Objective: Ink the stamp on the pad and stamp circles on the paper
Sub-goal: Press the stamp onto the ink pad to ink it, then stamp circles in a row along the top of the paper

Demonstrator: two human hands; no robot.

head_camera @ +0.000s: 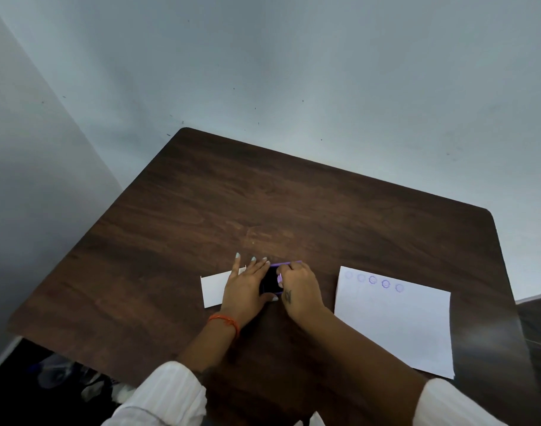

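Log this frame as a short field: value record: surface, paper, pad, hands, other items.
surface: dark wood table, set against a pale wall
paper: white sheet at right, flat, row of five purple circle prints along its far edge, some faint
ink pad: dark pad with purple rim, between both hands
left hand: flat beside the pad, fingers spread, orange thread on wrist
right hand: curled over the pad; stamp itself not visible
other: small white card or box, partly under left hand
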